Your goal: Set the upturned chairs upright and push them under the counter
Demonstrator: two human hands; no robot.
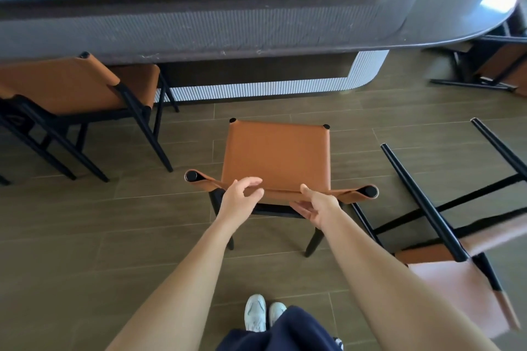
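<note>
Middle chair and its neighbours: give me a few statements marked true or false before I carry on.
1. The middle chair stands upright on its legs. True.
2. The middle chair is already pushed under the counter. False: it stands on open floor, short of the counter.
3. The right chair is upturned, legs in the air. True.
4. The left chair is upturned too. False: it is upright, its seat partly under the counter.
5. The left hand and right hand are at the middle chair's backrest. True.
</note>
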